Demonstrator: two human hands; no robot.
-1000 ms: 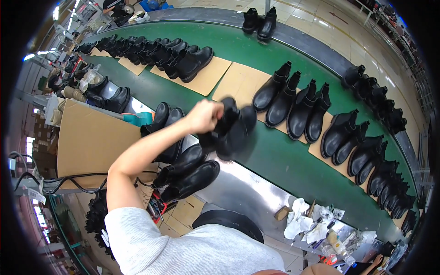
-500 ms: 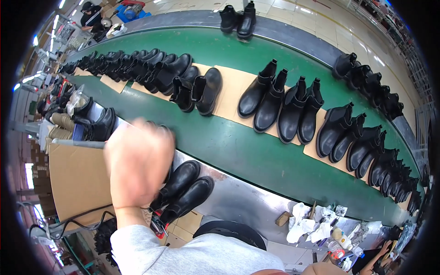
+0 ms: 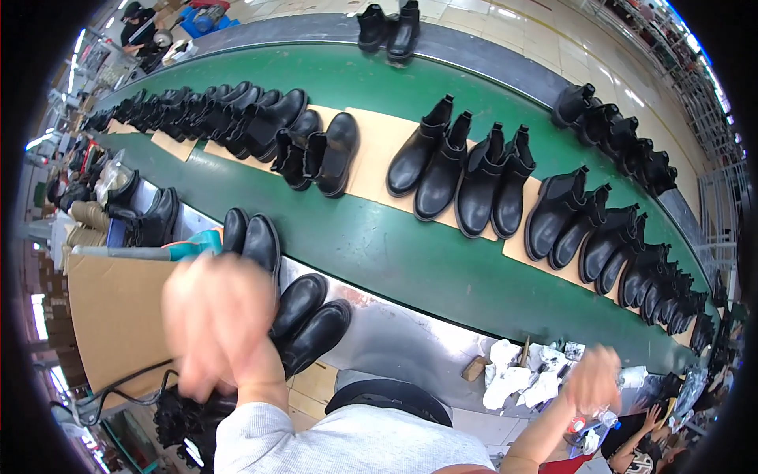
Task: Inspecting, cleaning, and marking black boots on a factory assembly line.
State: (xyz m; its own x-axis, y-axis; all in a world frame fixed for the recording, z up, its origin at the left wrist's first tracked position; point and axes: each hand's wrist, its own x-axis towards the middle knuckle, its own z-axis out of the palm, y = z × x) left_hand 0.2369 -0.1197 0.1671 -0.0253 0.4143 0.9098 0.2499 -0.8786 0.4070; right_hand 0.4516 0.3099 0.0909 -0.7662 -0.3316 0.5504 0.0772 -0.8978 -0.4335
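Observation:
My left hand (image 3: 217, 316), smeared by motion, is over the left end of the metal ledge; its fingers cannot be made out. Just beyond it lies a teal-and-grey tool (image 3: 196, 245) with a long grey nozzle, its near end covered by the hand. Beside that hand are two pairs of black ankle boots: one pair (image 3: 262, 245) farther away, the other (image 3: 316, 336) closer. My right hand (image 3: 592, 381) is at the lower right with its fingers curled. Crumpled white cloths (image 3: 513, 375) are next to it, and whatever the fingers hold is hidden.
A green work surface (image 3: 355, 237) bears rows of black boots (image 3: 482, 182) on cardboard sheets. More boots (image 3: 616, 134) line the far grey ledge. A cardboard box (image 3: 110, 308) and a black cable (image 3: 118, 389) are at left. A brown block (image 3: 474, 368) lies near the cloths.
My right hand has come into view at the lower right. The left hand has moved down and slightly left, uncovering the teal tool. The red-handled tool below the boots no longer shows.

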